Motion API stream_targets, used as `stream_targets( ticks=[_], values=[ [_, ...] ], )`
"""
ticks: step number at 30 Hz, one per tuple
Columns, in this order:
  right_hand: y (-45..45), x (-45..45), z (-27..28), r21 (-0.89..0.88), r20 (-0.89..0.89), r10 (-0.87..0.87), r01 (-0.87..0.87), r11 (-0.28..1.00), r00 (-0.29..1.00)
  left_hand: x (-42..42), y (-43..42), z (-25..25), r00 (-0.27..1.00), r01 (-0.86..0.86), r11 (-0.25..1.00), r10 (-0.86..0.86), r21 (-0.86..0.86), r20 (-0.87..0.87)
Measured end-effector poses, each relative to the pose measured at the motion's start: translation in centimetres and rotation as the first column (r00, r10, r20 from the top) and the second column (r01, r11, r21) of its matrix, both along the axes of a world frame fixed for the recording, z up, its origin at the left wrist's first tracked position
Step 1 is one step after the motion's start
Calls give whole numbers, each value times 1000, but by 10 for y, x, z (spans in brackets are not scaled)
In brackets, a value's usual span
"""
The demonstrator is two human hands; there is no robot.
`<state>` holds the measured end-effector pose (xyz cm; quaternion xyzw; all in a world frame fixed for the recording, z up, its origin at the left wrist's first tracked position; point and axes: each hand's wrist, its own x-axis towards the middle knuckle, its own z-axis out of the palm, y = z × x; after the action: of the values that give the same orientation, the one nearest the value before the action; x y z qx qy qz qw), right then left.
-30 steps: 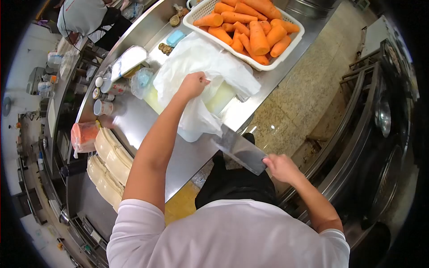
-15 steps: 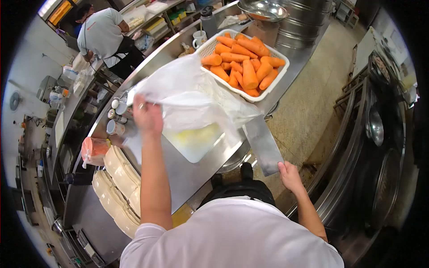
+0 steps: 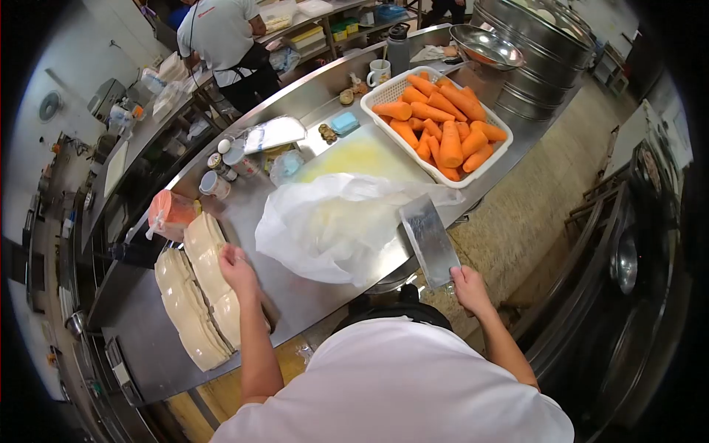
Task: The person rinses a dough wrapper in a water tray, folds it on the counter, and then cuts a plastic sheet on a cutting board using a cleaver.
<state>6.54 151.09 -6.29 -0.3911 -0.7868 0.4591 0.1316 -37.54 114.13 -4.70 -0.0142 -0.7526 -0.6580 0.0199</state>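
My right hand point(image 3: 470, 289) is closed around the handle of a cleaver point(image 3: 430, 240), its broad blade pointing away from me at the counter's near edge. My left hand point(image 3: 238, 272) holds nothing, fingers loosely bent, just over or against the right row of plastic-wrapped pale slabs point(image 3: 209, 258); contact is unclear. A crumpled translucent white plastic bag point(image 3: 325, 229) lies between my hands, covering the near part of a yellow-stained white cutting board point(image 3: 354, 157). The cleaver's far end meets or overlaps the bag's right side.
A white basket point(image 3: 490, 164) of peeled carrots point(image 3: 452, 144) stands beyond the board. Jars point(image 3: 216, 184), a mug point(image 3: 379, 72) and a bottle point(image 3: 398, 48) line the back. Steel steamers point(image 3: 532, 88) rise at far right. Another person point(image 3: 221, 44) works across the counter.
The white bag, held up by my left hand before, now lies on the board's near part. My left hand let go and moved left and nearer. The cleaver stays in my right hand.
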Motion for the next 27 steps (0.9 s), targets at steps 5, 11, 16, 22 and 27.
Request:
stream_targets(
  ticks=[5,11,16,22,27],
  values=[
    [3,-7,22,-126,99,-26,39,991,995,102,132,156,756,517,837,-545,-181,-362],
    [-12,26,18,-37,170,-103,111,993,980,127,310,128,176,-21,386,-906,-922,-384],
    [-38,50,41,-55,153,-172,182,982,973,99,355,163,371,374,135,-928,-917,14],
    [-58,32,111,-46,84,-142,147,988,986,22,307,222,604,449,778,-626,-439,-493],
    [-50,-5,136,303,20,111,-112,947,994,-24,261,195,705,436,862,-507,-260,-496]
  ],
)
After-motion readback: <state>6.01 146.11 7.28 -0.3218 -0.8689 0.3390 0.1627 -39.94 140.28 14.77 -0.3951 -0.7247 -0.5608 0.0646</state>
